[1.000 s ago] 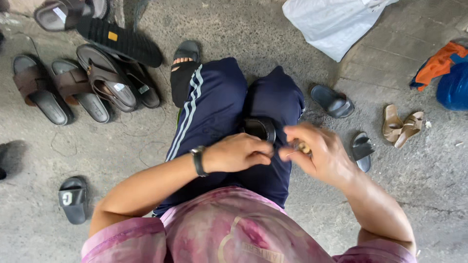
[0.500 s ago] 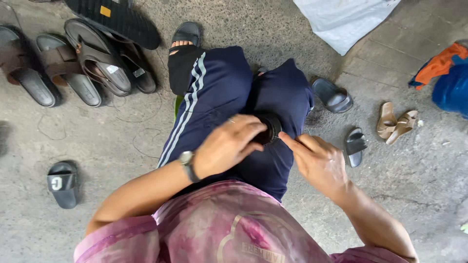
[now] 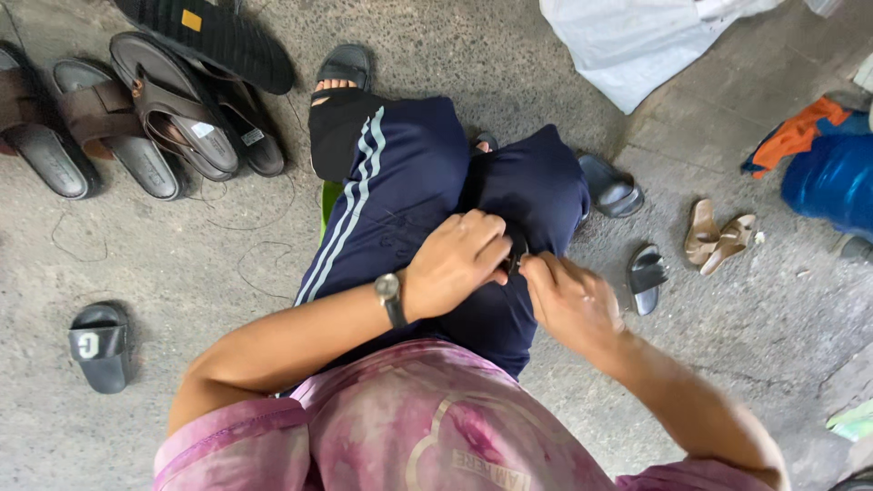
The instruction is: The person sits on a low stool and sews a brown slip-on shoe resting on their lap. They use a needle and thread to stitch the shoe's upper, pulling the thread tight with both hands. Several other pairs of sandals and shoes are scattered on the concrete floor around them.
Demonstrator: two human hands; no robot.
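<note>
Grey concrete floor, rough and cracked, is spreading out under everything, with thin loose threads lying on it. Across the middle, a person is sitting with knees drawn up in dark blue trousers striped white down the side, wearing a pink tie-dyed shirt. Beyond the fingers, at the far edge, a white plastic bag is lying crumpled; off to the right of the fingers a blue bundle is sitting with an orange cloth beside it.

Far to the left of the fingers, a row of brown and black sandals is lying side by side, and a single small black slide is lying apart, nearer the person.

The left hand, a wristwatch on its wrist, is resting on the lap with its fingers curled together over a small black object (mostly hidden, so its kind cannot be told). The right hand is meeting it from the other side, fingertips pinched on the same object, which is sitting between the two hands on the trousers. Just right of the right fingers, a small dark sandal and a pair of tan sandals are lying on the floor.
</note>
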